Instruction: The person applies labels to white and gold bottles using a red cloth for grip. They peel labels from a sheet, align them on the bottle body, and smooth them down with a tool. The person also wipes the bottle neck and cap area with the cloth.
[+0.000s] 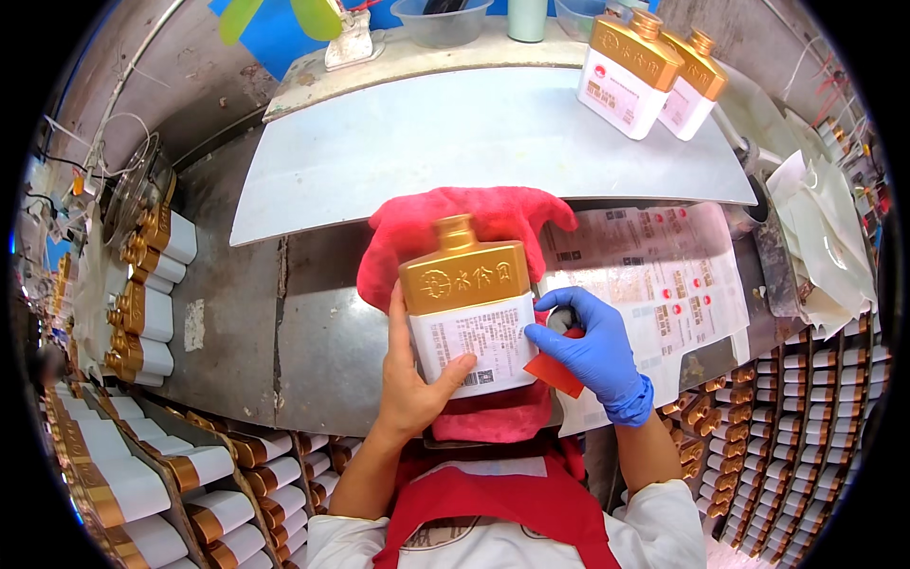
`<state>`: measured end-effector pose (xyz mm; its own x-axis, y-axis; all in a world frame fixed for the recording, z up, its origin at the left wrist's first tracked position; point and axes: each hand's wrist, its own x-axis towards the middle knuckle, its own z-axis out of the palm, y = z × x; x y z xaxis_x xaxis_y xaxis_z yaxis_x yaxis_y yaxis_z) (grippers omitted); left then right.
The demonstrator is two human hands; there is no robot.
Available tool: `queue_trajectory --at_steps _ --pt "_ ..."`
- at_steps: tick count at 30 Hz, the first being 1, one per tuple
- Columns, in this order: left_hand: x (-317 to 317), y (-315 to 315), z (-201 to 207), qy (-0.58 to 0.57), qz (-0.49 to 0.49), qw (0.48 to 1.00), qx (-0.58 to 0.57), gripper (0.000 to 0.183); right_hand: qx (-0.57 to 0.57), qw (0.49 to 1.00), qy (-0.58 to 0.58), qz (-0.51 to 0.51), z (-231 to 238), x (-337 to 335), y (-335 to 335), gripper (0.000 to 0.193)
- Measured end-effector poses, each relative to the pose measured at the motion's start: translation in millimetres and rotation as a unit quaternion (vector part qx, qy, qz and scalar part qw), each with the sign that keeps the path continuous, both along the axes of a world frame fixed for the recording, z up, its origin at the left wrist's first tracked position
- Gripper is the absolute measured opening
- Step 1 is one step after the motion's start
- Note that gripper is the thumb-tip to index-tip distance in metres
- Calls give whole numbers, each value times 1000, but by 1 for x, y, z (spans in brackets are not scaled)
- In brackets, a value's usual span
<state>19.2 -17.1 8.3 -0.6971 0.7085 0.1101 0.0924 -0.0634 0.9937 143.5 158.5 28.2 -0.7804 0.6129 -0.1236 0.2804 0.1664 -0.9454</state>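
A flat flask-shaped bottle (464,275), white below with an embossed gold shoulder and neck, is tilted up in front of me. My left hand (414,384), bare, grips its lower left side, the thumb lying across the printed label (474,346) on its white face. On the other side my right hand (602,356), in a blue glove, has its fingers closed around a small flat red piece (555,374). Its index finger and thumb are at the bottle's right edge. Something dark shows between those fingers, too hidden to name. A bunched red cloth (436,211) lies behind and beneath the bottle.
A sheet of printed labels (668,294) covers the table's right side. Two similar bottles (630,81) stand on the pale raised board (455,133). More bottles (156,313) line the left, and racks of them (777,436) flank me. White sheets (820,228) are piled far right.
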Motion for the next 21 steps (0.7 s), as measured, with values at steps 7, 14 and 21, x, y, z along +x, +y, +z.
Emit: queue_trajectory --at_steps 7,14,21 --pt "0 1 -2 6 0 1000 8 95 -6 1000 23 -16 -7 -8 -1 28" --pt "0 1 0 -1 0 1000 9 95 -140 989 34 -23 -8 -5 5 30" --pt "0 1 0 2 0 1000 6 96 -59 998 11 -11 -7 -1 -2 30"
